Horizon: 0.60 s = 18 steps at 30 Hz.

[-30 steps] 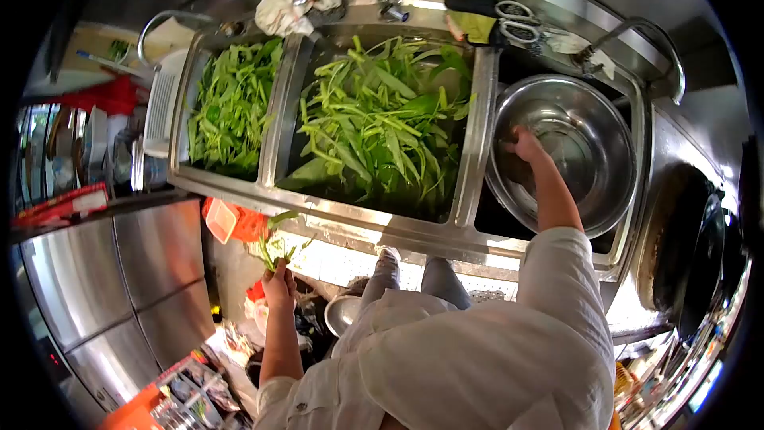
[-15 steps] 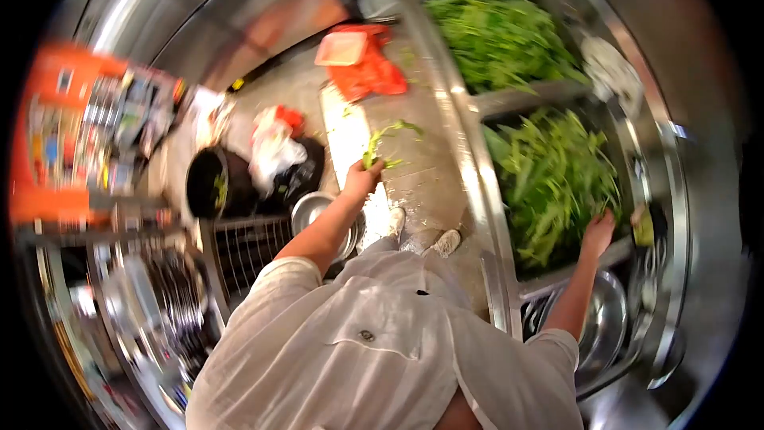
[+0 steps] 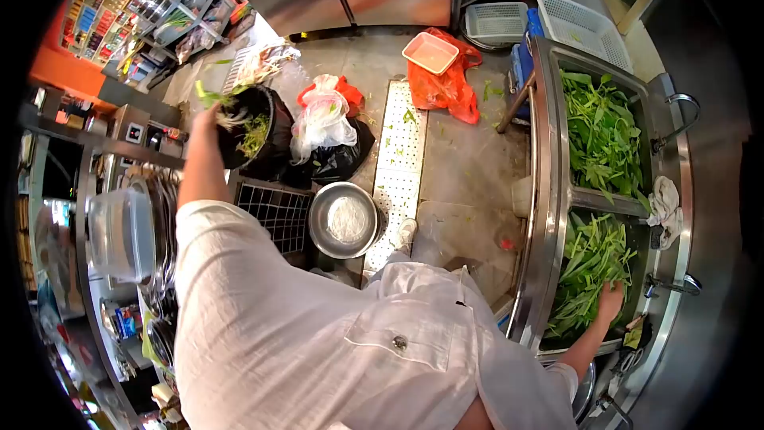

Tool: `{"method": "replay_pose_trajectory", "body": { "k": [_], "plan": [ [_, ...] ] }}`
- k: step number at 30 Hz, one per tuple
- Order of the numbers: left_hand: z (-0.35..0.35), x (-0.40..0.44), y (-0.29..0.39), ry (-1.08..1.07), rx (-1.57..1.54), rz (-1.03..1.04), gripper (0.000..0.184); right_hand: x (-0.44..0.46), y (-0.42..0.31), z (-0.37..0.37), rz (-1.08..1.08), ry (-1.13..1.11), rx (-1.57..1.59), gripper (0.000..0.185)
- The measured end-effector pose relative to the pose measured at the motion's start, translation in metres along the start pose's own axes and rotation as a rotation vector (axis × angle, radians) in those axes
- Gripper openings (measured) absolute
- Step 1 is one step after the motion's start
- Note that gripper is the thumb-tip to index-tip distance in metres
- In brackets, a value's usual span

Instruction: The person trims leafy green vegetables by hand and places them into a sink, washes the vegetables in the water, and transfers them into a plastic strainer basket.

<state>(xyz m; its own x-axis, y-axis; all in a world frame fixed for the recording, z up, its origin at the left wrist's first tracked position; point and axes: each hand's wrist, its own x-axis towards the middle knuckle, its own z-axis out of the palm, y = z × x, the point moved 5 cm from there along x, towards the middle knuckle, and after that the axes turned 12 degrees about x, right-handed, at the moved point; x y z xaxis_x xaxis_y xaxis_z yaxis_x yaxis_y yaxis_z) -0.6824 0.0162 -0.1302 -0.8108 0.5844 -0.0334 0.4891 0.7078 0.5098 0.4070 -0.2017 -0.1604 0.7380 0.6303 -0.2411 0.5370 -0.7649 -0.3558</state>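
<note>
My left hand (image 3: 205, 118) is at the far left, at the rim of a black bin (image 3: 274, 131) with green scraps inside. Green stems (image 3: 213, 95) stick out past its fingers, which look closed round them. On the right, my right hand (image 3: 611, 302) rests on the leafy greens (image 3: 593, 267) in the nearer sink basin; whether its fingers grip any leaves is unclear. More greens (image 3: 601, 131) fill the farther basin.
A metal bowl (image 3: 344, 220) stands on the floor beside a black crate (image 3: 274, 215). Plastic bags (image 3: 325, 123) lie by the bin, and a red bag (image 3: 450, 91) with a pink basket (image 3: 430, 52) is farther back. The metal sink edge (image 3: 543, 191) runs along the right.
The view has turned left, away from the sinks. My left hand has moved out to the black bin with the stems. My right hand has gone from the metal basin to the greens.
</note>
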Motion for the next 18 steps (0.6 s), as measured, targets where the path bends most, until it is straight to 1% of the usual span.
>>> {"method": "replay_pose_trajectory", "body": {
  "k": [1, 2, 3, 4, 5, 6, 7, 8, 9, 10, 11, 12, 13, 14, 15, 16, 17, 18],
  "plan": [
    [-0.001, 0.101, -0.046, 0.046, 0.344, 0.029, 0.052, -0.011, 0.001, -0.004, 0.057, 0.021, 0.002, 0.039],
    [-0.02, 0.088, -0.024, -0.032, 0.604, -0.238, 0.053, -0.007, 0.024, 0.004, 0.02, 0.099, -0.01, 0.039],
    [-0.018, 0.066, 0.006, 0.033, 0.712, -0.127, 0.055, -0.019, 0.031, 0.007, 0.047, 0.129, -0.004, 0.04],
    [-0.016, 0.039, 0.04, 0.109, 0.826, -0.022, 0.056, -0.016, 0.066, 0.022, -0.039, 0.151, 0.044, 0.041],
    [0.012, 0.021, 0.058, 0.145, 0.717, 0.053, 0.056, -0.034, 0.062, 0.026, 0.021, 0.1, -0.021, 0.041],
    [0.055, 0.013, 0.06, 0.161, 0.61, 0.223, 0.058, -0.043, 0.072, 0.035, -0.022, 0.129, -0.019, 0.042],
    [0.099, 0.011, 0.073, 0.164, 0.493, 0.386, 0.059, -0.069, 0.047, 0.026, 0.037, 0.16, 0.026, 0.044],
    [0.124, -0.064, 0.107, 0.142, 0.349, 0.511, 0.061, -0.075, 0.052, 0.028, 0.088, 0.205, 0.046, 0.045],
    [0.171, -0.091, 0.116, 0.073, 0.525, 0.456, 0.056, -0.08, 0.055, 0.028, 0.165, 0.191, 0.06, 0.045],
    [0.237, -0.09, 0.114, -0.132, 0.416, 0.57, 0.049, -0.088, 0.044, 0.02, 0.246, 0.166, 0.079, 0.043],
    [0.278, -0.137, 0.138, -0.178, 0.257, 0.678, 0.038, -0.088, 0.051, 0.019, 0.282, 0.164, 0.091, 0.042],
    [0.294, -0.206, 0.183, -0.313, 0.231, 0.866, 0.034, -0.09, 0.052, 0.017, 0.292, 0.16, 0.11, 0.041],
    [0.335, -0.262, 0.21, -0.32, 0.178, 1.098, 0.032, -0.087, 0.064, 0.019, 0.318, 0.166, 0.165, 0.041],
    [0.327, -0.346, 0.257, -0.589, -0.051, 0.951, 0.032, -0.083, 0.074, 0.021, 0.331, 0.17, 0.169, 0.045],
    [0.336, -0.415, 0.289, -0.63, -0.235, 1.236, 0.032, -0.078, 0.084, 0.023, 0.339, 0.172, 0.174, 0.05],
    [0.345, -0.485, 0.315, -0.706, -0.429, 1.515, 0.035, -0.073, 0.098, 0.027, 0.349, 0.179, 0.182, 0.05],
    [0.304, -0.564, 0.351, -1.044, -0.77, 1.369, 0.045, -0.064, 0.108, 0.031, 0.283, 0.226, 0.214, 0.06],
    [0.265, -0.624, 0.379, -0.701, -0.414, 1.808, 0.043, -0.051, 0.111, 0.034, 0.208, 0.27, 0.25, 0.07]
  ]
}}
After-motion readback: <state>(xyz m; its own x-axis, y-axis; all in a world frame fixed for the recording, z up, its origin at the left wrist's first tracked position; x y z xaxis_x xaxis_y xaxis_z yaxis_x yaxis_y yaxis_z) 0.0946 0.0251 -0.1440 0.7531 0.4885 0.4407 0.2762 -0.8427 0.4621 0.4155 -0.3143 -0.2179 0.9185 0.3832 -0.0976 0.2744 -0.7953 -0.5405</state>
